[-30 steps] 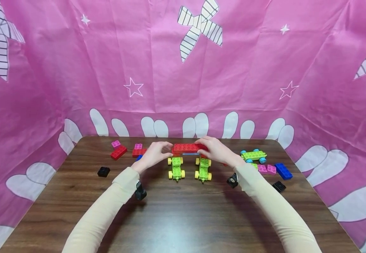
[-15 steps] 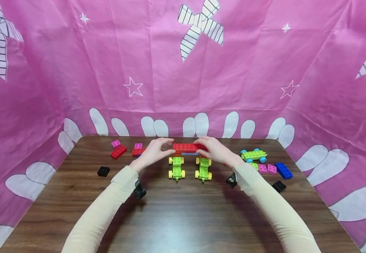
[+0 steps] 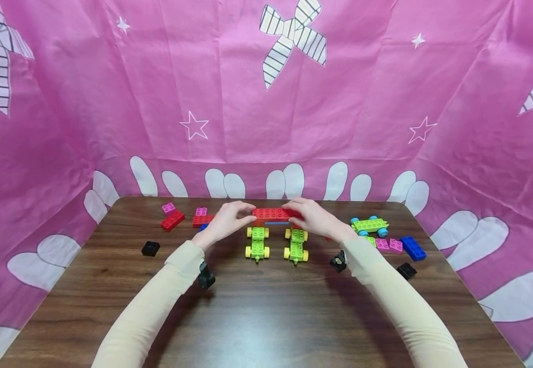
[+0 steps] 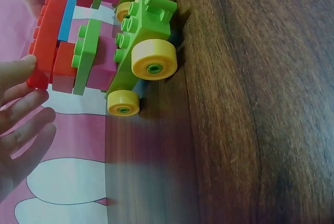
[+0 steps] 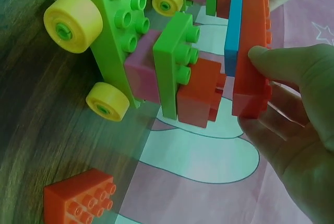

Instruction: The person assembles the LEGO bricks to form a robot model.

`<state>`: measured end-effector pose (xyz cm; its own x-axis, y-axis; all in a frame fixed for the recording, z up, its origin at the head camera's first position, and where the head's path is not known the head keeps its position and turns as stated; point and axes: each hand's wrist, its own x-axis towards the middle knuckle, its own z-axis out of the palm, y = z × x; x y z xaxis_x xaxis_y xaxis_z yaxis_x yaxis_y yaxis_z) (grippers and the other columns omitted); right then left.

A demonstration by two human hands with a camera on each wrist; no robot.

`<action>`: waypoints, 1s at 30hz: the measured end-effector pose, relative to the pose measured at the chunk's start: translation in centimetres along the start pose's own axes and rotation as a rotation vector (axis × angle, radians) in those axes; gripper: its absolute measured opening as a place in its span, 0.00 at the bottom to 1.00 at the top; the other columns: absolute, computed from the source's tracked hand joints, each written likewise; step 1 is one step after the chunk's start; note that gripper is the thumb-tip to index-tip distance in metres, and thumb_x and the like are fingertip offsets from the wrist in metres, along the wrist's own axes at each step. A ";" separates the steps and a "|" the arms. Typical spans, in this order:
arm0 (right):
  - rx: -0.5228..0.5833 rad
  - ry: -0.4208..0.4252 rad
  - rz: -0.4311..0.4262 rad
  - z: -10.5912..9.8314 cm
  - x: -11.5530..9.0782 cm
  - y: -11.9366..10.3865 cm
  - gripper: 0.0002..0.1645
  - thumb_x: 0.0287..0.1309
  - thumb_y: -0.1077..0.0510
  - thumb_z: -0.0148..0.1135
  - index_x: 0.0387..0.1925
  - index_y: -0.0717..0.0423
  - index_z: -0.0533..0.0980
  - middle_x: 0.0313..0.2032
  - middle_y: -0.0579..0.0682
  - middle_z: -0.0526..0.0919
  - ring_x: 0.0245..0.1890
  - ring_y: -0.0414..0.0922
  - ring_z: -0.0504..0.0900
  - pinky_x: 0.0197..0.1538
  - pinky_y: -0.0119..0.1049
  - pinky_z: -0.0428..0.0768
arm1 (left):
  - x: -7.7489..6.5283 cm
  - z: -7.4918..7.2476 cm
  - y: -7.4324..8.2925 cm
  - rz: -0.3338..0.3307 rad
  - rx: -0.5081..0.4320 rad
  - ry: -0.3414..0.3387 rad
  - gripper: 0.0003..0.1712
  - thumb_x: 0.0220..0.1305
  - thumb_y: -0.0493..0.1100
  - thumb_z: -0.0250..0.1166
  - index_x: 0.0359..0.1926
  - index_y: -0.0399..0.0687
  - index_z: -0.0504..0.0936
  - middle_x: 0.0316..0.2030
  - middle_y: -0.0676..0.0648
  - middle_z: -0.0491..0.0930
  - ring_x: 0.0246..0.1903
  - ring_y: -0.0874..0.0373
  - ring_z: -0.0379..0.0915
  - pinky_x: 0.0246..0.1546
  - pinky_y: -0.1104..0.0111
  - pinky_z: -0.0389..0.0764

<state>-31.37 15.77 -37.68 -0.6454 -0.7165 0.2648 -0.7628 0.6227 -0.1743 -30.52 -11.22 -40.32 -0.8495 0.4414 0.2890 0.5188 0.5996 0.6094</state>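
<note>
Between both hands lies a long red brick (image 3: 271, 214), with a blue plate (image 5: 233, 36) under its middle. My left hand (image 3: 225, 220) pinches its left end between thumb and fingers; my right hand (image 3: 314, 220) grips the right end. Below stand two stacks on green wheeled bases with yellow wheels, the left base (image 3: 258, 246) and the right base (image 3: 296, 248). Each stack carries a pink block, a green brick and a red block on top. In the right wrist view, a gap shows between the right stack's red block (image 5: 198, 93) and the long brick. The left stack's red block (image 4: 63, 67) is right against it.
Leftward lie red bricks (image 3: 173, 221), small pink bricks (image 3: 168, 208) and a black brick (image 3: 151, 249). To the right are a green base with blue wheels (image 3: 370, 225), pink bricks (image 3: 382, 245), a blue brick (image 3: 413, 248) and a black piece (image 3: 406, 271). A pink curtain (image 3: 248, 128) hangs behind the table.
My left hand has shifted slightly to the right, its fingertips closer in at the long brick's left end. The right hand stays nearly in place.
</note>
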 end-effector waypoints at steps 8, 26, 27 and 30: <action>-0.001 0.007 -0.037 0.0 -0.5 0.7 0.22 0.57 0.64 0.60 0.55 0.61 0.74 0.47 0.54 0.80 0.43 0.44 0.80 0.47 0.38 0.82 | 0.3 0.6 0.1 0.003 0.029 0.008 0.22 0.61 0.47 0.64 0.53 0.41 0.79 0.48 0.44 0.82 0.47 0.53 0.79 0.49 0.61 0.81; 0.014 0.003 0.024 0.3 -1.6 1.3 0.22 0.58 0.62 0.60 0.55 0.61 0.74 0.47 0.53 0.80 0.43 0.44 0.80 0.46 0.38 0.81 | 0.9 1.5 0.5 -0.008 0.067 0.005 0.22 0.63 0.50 0.61 0.54 0.43 0.78 0.50 0.45 0.81 0.50 0.54 0.78 0.55 0.58 0.76; 0.013 -0.001 0.031 0.3 -1.7 1.3 0.22 0.58 0.61 0.60 0.56 0.60 0.74 0.47 0.53 0.80 0.43 0.44 0.80 0.46 0.38 0.80 | 0.9 1.5 0.5 -0.007 0.069 0.006 0.22 0.63 0.50 0.61 0.54 0.43 0.78 0.50 0.45 0.81 0.50 0.54 0.78 0.55 0.58 0.76; 0.026 -0.008 0.052 0.1 -1.9 1.3 0.23 0.59 0.59 0.60 0.56 0.59 0.74 0.48 0.53 0.80 0.43 0.43 0.79 0.46 0.38 0.80 | 0.9 1.5 0.6 -0.005 0.066 0.007 0.22 0.63 0.49 0.61 0.54 0.43 0.78 0.50 0.45 0.81 0.50 0.53 0.78 0.55 0.58 0.76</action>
<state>-31.13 17.94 -38.56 -0.6841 -0.6863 0.2469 -0.7292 0.6506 -0.2121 -30.82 -9.43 -40.82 -0.8528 0.4332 0.2915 0.5193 0.6448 0.5609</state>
